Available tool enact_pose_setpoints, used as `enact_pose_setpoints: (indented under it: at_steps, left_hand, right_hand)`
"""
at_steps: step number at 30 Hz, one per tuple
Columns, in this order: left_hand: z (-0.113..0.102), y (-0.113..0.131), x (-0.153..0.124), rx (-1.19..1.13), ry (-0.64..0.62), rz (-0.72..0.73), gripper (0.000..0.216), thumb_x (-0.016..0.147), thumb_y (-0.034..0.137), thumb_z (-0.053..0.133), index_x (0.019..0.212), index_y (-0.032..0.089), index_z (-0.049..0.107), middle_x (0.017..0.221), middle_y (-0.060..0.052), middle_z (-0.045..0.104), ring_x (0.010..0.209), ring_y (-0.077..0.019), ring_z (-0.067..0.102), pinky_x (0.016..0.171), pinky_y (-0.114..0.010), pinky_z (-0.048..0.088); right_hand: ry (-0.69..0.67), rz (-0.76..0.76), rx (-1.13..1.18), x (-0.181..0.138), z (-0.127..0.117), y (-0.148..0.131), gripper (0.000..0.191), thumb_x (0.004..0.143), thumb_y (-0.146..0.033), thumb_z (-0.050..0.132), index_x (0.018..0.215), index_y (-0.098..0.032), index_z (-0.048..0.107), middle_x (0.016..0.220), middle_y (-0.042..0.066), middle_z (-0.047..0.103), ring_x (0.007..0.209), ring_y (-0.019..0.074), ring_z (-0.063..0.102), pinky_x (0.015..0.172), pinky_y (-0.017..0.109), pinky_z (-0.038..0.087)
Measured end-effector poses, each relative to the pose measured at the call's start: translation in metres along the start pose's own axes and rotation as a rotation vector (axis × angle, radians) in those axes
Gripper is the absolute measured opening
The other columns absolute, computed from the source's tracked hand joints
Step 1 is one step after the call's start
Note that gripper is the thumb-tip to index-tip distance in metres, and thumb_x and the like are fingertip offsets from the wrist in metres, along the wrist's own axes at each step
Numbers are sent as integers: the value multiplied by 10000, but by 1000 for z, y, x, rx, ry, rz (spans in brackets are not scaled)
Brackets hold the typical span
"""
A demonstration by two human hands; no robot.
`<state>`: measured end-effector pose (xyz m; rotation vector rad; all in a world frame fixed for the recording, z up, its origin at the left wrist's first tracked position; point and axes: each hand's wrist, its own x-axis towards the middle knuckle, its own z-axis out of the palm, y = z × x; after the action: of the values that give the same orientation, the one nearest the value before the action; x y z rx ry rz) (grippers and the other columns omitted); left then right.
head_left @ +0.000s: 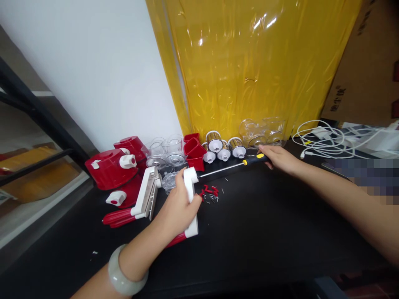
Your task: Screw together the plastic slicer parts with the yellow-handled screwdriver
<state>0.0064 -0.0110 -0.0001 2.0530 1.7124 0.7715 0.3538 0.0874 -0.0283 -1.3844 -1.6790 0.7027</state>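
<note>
My left hand (179, 205) is wrapped round a white and red plastic handle part (190, 182) lying on the black table (264, 232). My right hand (279, 158) grips the yellow and black grip of a long screwdriver (230, 167). Its metal shaft points left, and the tip meets the top of the white part. Small red clips and screws (210, 193) lie just right of my left hand. A second white and red handle part (144, 199) lies to its left.
Red plastic housings (112, 168) sit at the left, with clear cups (168, 155), red hoppers (193, 151) and metal drum blades (222, 148) along the yellow sheet (249, 62). White cables (321, 137) lie at the right. A cardboard box (370, 66) stands behind them.
</note>
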Motion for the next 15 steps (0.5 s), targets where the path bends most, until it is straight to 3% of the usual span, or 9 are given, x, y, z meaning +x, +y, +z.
enact_pose_setpoints:
  at_steps: [6,15]
  left_hand:
    - [1,-1,-1,6,-27,1,797,862,269,535,1555,125,167,1206,-191,643,1058,-353,676,1010,-553,475]
    - [1,-4,1,-23,0,-22,792,856,269,545,1554,146,192,1242,-187,641,1080,-349,673,1012,-551,478]
  right_hand:
    - [23,-18,87,5,0,9,572,864,-775,525,730,-222,577,525,-22,491,489,138,453,517,292,311]
    - [51,-107,378,4,1,0,486,724,-667,785,916,-236,669,962,39,657,719,163,611,694,352,536]
